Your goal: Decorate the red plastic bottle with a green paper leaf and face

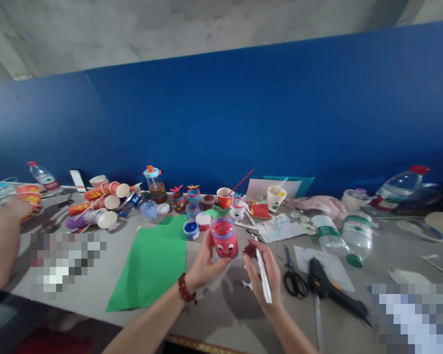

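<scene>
A red painted cup (225,240) with googly eyes and a drawn face is held up over the table, its open rim tilted toward the camera. My left hand (204,266), with a beaded bracelet at the wrist, wraps round its left side and base. Just right of the cup, my right hand (265,273) grips a white pen (264,280) and stays apart from the cup. Something dark red shows at the fingertips of my right hand. Left of my hands lies a green sheet (155,265), with a blue paint jar (191,229) at its upper right corner.
Scissors (295,282) and a black glue gun (335,290) lie at the right, near two cut plastic bottles (357,233). Paper cups (103,191) are stacked at the left. Another person's arm (2,241) reaches in at the far left. A blue partition (221,123) stands behind.
</scene>
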A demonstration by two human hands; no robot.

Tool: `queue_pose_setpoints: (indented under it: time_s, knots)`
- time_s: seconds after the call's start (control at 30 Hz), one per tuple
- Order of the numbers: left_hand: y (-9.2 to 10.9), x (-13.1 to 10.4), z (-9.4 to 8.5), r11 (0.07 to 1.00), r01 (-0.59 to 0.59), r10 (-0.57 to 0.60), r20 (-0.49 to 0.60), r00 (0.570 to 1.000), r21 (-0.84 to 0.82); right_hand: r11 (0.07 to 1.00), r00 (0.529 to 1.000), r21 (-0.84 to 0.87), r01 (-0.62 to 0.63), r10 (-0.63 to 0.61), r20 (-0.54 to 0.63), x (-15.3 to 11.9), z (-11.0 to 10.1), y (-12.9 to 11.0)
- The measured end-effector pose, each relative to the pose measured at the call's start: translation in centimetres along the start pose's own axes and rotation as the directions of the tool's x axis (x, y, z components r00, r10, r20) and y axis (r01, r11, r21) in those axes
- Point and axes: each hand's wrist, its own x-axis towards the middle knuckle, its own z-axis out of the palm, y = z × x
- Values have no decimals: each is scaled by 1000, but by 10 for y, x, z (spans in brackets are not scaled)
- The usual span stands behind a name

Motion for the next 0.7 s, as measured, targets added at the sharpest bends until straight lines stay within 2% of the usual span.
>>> queue_pose_setpoints:
  time_s: [0.17,0.3,0.4,0.5,0.6,0.7]
  knots:
    - [42,16,-18,982,-60,64,-13,998,178,1000,1000,-9,1,0,11,0,0,7]
    - [66,31,-59,976,-109,115,-20,993,187,1000,1000,14,-13,12,28,0,0,11]
    - [62,38,-101,957,-94,121,-84,989,274,998,999,59,-35,34,26,1,1,11]
    - [48,41,-138,935,-45,103,-150,983,351,992,998,114,-52,48,30,3,3,11]
    - [33,43,-162,922,-15,89,-174,981,387,990,998,130,-62,59,23,4,2,10]
    - [21,47,-175,923,3,69,-173,983,385,992,998,106,-64,63,15,6,1,8]
